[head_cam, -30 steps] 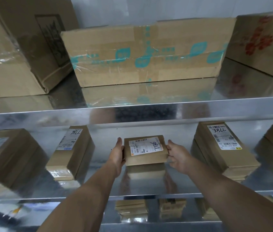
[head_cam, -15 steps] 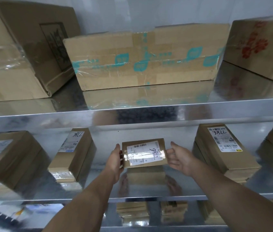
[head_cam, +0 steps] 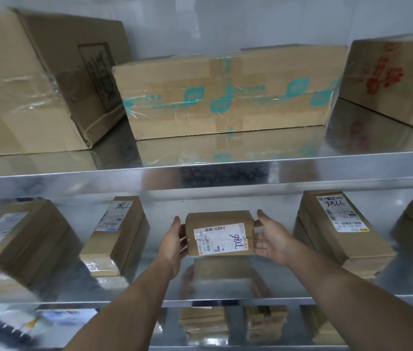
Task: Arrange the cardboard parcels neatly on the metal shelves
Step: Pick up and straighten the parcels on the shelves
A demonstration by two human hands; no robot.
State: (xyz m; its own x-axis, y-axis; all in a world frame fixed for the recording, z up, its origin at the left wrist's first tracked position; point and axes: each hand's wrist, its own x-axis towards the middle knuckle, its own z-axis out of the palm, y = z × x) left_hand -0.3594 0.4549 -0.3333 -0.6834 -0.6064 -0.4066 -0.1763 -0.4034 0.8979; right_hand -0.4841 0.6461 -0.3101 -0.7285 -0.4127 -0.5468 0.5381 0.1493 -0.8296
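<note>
The left grip (head_cam: 175,240) is grasping the left end of a small parcel (head_cam: 219,233), thumb up and fingers bent against the cardboard. The right grip (head_cam: 270,239) grasps the opposite end the same way, palm turned inward. The parcel sits just below the centre of the frame, over the middle shelf (head_cam: 225,298), tipped so its white label (head_cam: 219,239) faces us. Whether its lower edge touches the metal, I can't tell.

From here it looks light: two hands carry it at arm's reach without strain. The cardboard seems stiff, and it's wrapped in clear tape, so those faces are likely slick. Holding it by the short ends, as now, seems right to me; squeezing the broad faces might dent it or crease the label. The shelf is glossy metal, so I'd expect the parcel to slide easily once down, handy for squaring it up but easy to overshoot.

Left of centre lies a narrow parcel (head_cam: 116,234), and right of centre a stack (head_cam: 339,231), both well apart from the held one. In the upper half of the frame, a long taped box (head_cam: 225,97) rests on the top shelf (head_cam: 200,178). At the bottom edge, more parcels (head_cam: 204,323) sit on a lower level.
</note>
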